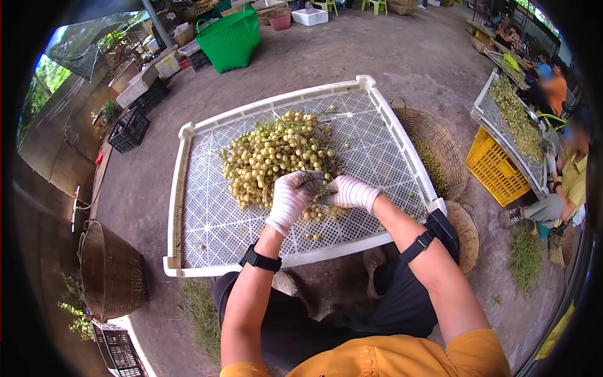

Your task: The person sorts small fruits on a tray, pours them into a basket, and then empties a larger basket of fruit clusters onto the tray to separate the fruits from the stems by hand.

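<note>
A heap of small round yellow-green fruit on thin stems (270, 151) lies on a white mesh tray (213, 227) in front of me. Striped gloves cover both hands. My left hand (291, 196) is closed, its fingers wrapped round fruit stems at the near edge of the heap. Beside it, my right hand (352, 191) is closed in a pinch on the same stems, fingertips close to the left hand's. Its fingertips are partly hidden among stems and fruit. A few loose fruits lie on the mesh just below the hands.
A round woven basket (455, 151) with fruit inside stands right of the tray. Farther right, a co-worker (571, 182) sits by another fruit-covered tray (482, 108) on a yellow crate (496, 168). A tall wicker basket (113, 270) is at left, a green basket (229, 41) behind.
</note>
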A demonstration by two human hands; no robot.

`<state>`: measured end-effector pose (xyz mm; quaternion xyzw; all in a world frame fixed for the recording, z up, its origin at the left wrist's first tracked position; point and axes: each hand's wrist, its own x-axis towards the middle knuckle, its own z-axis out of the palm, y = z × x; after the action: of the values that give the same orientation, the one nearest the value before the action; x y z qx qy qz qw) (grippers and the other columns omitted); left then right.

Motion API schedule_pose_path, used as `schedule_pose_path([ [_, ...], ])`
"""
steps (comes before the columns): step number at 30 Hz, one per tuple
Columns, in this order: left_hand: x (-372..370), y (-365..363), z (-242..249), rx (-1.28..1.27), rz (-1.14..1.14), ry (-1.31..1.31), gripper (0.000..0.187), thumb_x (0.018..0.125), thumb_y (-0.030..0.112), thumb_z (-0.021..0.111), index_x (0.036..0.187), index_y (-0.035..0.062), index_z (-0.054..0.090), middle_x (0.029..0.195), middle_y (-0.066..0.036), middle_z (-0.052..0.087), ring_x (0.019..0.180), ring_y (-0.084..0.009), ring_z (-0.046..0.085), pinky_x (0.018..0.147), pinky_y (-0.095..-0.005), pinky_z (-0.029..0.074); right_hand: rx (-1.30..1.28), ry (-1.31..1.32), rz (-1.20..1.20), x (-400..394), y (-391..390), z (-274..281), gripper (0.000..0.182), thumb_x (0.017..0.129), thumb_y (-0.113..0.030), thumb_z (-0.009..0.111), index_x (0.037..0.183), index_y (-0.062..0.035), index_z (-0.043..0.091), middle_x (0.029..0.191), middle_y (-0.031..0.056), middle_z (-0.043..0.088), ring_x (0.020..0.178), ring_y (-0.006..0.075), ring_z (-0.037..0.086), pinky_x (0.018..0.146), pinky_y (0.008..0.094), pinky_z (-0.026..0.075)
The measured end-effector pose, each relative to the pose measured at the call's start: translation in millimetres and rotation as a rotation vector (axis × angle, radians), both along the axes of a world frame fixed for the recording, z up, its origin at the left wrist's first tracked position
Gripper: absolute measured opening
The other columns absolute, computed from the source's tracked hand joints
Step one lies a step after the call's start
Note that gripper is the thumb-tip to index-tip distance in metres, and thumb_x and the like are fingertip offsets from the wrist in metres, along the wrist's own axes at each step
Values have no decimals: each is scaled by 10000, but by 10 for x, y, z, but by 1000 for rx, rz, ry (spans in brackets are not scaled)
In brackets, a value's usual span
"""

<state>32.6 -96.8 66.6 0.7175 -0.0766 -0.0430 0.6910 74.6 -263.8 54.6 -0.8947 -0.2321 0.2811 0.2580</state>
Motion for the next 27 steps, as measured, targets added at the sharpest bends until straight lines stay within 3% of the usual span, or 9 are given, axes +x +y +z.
schedule_pose_path([
  [8,9,95,97,-111,2,-6,172,825,57,623,985,0,655,828,-43,660,713,-100,597,645,-235,506,134,-168,109,109,-185,-82,670,647,-273,764,1214,-23,509,1125,163,592,1027,250,563,903,329,429],
  [10,6,125,111,-119,-24,-22,180,825,63,625,991,-3,651,850,-49,660,723,-106,602,648,-241,509,371,-302,169,121,-161,-117,685,641,-283,765,1234,-60,505,1158,154,583,1045,261,565,916,335,432],
  [12,-5,118,144,-112,-43,-13,186,823,61,625,995,-7,647,867,-55,659,741,-113,608,662,-243,513,638,-19,80,59,-1,-158,521,700,-197,743,1172,-71,563,1068,95,638,966,182,584,867,308,447],
  [14,-28,110,199,-138,-46,-11,174,817,44,620,980,-9,651,831,-36,651,720,-93,592,661,-228,496,449,138,54,-41,-18,-116,401,731,-194,724,1097,-69,616,943,60,673,855,142,586,812,303,455],
  [15,-26,95,213,-126,-34,-5,171,816,40,621,976,-9,653,827,-39,653,720,-96,593,665,-229,497,606,149,81,31,14,-462,297,767,-205,693,1019,-52,652,859,54,681,770,119,568,772,302,457],
  [19,-48,112,122,-135,40,-2,155,817,6,609,963,-11,658,827,-44,659,720,-97,592,672,-230,496,363,67,-76,-44,93,-242,332,818,-301,640,1046,-59,635,908,87,677,821,168,619,777,336,475],
  [21,-50,89,48,-126,69,-19,158,827,-18,585,968,-15,657,837,-40,657,721,-93,590,674,-228,494,-185,-113,-77,-45,114,-121,402,847,-402,559,1062,-68,621,895,119,669,860,277,628,797,390,467],
  [24,-30,67,-38,-169,116,-26,157,832,-21,577,969,-20,654,833,-38,654,718,-91,588,672,-230,496,-79,-184,-27,-84,49,-124,425,876,-432,462,1061,-79,609,966,158,637,950,332,591,830,416,459],
  [27,4,135,-9,-160,174,-40,170,826,33,613,985,-18,644,849,-63,652,711,-132,608,655,-264,535,148,-333,-24,36,1,-491,392,872,-372,487,1153,-110,560,1007,143,631,966,317,588,843,416,452],
])
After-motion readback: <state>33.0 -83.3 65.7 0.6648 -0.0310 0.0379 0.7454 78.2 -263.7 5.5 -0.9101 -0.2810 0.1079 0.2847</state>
